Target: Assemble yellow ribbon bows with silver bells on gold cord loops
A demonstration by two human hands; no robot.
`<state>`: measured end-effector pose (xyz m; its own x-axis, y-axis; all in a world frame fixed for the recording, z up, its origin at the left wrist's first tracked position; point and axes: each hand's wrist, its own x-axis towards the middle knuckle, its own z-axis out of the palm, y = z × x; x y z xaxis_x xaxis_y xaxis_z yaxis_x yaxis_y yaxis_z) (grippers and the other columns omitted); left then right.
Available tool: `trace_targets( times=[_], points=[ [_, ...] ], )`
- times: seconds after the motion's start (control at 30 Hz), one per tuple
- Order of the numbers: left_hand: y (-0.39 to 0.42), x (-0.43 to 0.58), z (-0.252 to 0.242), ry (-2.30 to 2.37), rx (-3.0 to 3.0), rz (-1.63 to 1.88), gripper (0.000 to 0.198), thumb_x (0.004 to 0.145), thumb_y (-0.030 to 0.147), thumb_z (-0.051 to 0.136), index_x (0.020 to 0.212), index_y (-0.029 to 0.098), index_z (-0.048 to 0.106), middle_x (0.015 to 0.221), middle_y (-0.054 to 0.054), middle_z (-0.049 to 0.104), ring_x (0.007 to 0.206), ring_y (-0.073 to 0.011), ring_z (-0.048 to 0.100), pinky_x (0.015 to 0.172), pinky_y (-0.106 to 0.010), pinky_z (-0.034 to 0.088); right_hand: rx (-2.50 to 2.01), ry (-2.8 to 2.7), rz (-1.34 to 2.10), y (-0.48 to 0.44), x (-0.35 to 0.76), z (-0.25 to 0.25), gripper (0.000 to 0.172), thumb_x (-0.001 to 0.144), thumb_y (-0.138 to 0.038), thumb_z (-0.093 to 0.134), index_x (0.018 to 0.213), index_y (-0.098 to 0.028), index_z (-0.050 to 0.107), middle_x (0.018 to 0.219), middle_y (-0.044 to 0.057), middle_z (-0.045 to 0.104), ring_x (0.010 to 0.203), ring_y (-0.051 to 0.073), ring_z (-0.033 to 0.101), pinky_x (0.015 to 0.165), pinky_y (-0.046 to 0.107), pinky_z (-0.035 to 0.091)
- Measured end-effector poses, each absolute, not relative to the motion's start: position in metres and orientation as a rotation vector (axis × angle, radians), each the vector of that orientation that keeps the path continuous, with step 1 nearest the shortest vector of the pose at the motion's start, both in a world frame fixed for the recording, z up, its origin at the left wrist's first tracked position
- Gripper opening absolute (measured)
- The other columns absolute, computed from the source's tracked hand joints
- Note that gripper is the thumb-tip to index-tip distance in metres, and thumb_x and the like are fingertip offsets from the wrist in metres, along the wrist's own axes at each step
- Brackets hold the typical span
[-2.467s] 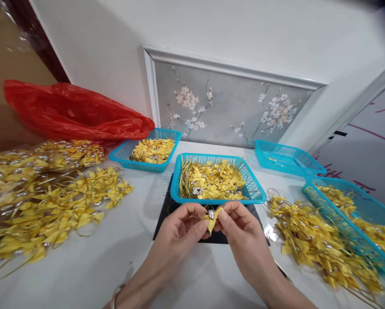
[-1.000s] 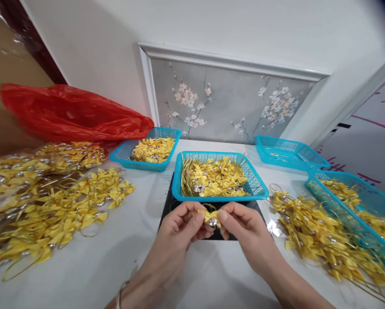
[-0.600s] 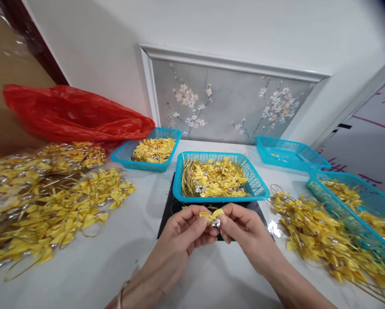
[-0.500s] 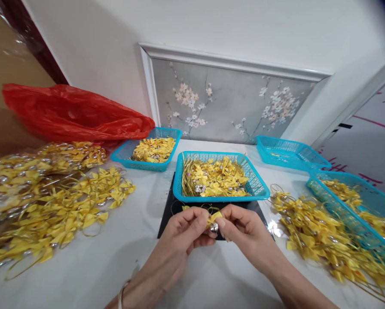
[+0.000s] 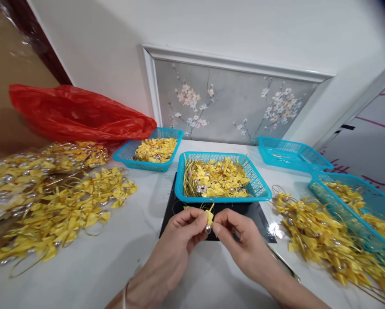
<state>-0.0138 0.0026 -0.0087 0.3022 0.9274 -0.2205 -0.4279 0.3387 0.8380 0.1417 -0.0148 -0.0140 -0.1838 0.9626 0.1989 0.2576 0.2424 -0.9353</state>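
Note:
My left hand (image 5: 186, 229) pinches a small yellow ribbon bow (image 5: 209, 216) between thumb and forefinger. A shiny silver bell-like bead (image 5: 208, 229) hangs at the bow's lower end, and a thin gold cord loop (image 5: 208, 202) rises above it. My right hand (image 5: 239, 234) is closed, its thumb and forefinger at the bow's right edge; the exact contact is hard to see. Both hands are over the front of a black flat board (image 5: 260, 216). Just beyond them, a blue basket (image 5: 224, 199) holds many similar bows with gold cords.
Loose bow piles lie left (image 5: 66, 210) and right (image 5: 328, 240). Other blue baskets stand at back left (image 5: 141, 166), back right (image 5: 292, 150) and far right (image 5: 350, 176). A red plastic bag (image 5: 79, 113) is at the left. A slim metallic tool (image 5: 284, 262) lies beside my right forearm.
The bow has turned more upright in my left fingers, and its cord loop now stands up. My right fingertips have shifted to its edge. The slim tool has come into view.

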Motion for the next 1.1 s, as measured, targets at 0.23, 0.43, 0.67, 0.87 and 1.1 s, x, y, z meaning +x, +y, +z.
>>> trace_targets(
  times=[0.23, 0.43, 0.67, 0.87, 1.1],
  points=[
    [0.005, -0.01, -0.015, 0.757, 0.58, 1.078, 0.014, 0.069, 0.026, 0.081, 0.066, 0.018, 0.07, 0.069, 0.003, 0.058, 0.068, -0.0106, 0.051, 0.069, -0.022, 0.045, -1.119, -1.685, 0.866, -0.019, 0.13, -0.021, 0.018, 0.092, -0.023, 0.048, 0.075, -0.02, 0.054, 0.069, 0.0, 0.055, 0.063, 0.015, 0.048, 0.057, 0.026, 0.038],
    [0.004, -0.013, -0.008, 0.808, 0.69, 1.041, 0.02, 0.073, 0.027, 0.077, 0.061, 0.016, 0.066, 0.063, 0.003, 0.056, 0.062, -0.0111, 0.046, 0.063, -0.024, 0.039, -1.144, -1.648, 0.992, -0.01, 0.148, -0.017, 0.021, 0.093, -0.031, 0.052, 0.077, -0.019, 0.059, 0.066, -0.001, 0.053, 0.06, 0.013, 0.046, 0.055, 0.025, 0.036],
    [0.002, -0.011, -0.002, 0.971, 1.213, 0.888, 0.032, 0.079, 0.035, 0.069, 0.055, 0.017, 0.06, 0.057, 0.004, 0.045, 0.059, -0.0123, 0.038, 0.057, -0.025, 0.03, -1.117, -1.516, 1.175, -0.009, 0.154, -0.013, 0.02, 0.09, -0.039, 0.058, 0.086, -0.02, 0.059, 0.065, -0.003, 0.051, 0.056, 0.011, 0.044, 0.051, 0.023, 0.036],
    [0.001, -0.01, -0.004, 0.909, 0.891, 0.982, 0.033, 0.085, 0.051, 0.06, 0.093, 0.021, 0.068, 0.084, -0.002, 0.064, 0.078, -0.0165, 0.057, 0.071, -0.029, 0.049, -1.123, -1.353, 1.218, -0.007, 0.153, -0.013, 0.03, 0.088, -0.045, 0.06, 0.075, -0.019, 0.053, 0.056, -0.005, 0.047, 0.05, 0.009, 0.04, 0.049, 0.023, 0.034],
    [0.002, -0.009, 0.0, 0.966, 0.906, 1.004, 0.029, 0.076, 0.04, 0.074, 0.068, 0.018, 0.056, 0.07, 0.002, 0.058, 0.071, -0.013, 0.057, 0.067, -0.024, 0.05, -1.132, -1.302, 1.166, -0.006, 0.152, -0.018, 0.032, 0.089, -0.047, 0.06, 0.075, -0.019, 0.052, 0.057, -0.005, 0.048, 0.049, 0.008, 0.041, 0.048, 0.021, 0.034]
  ],
)
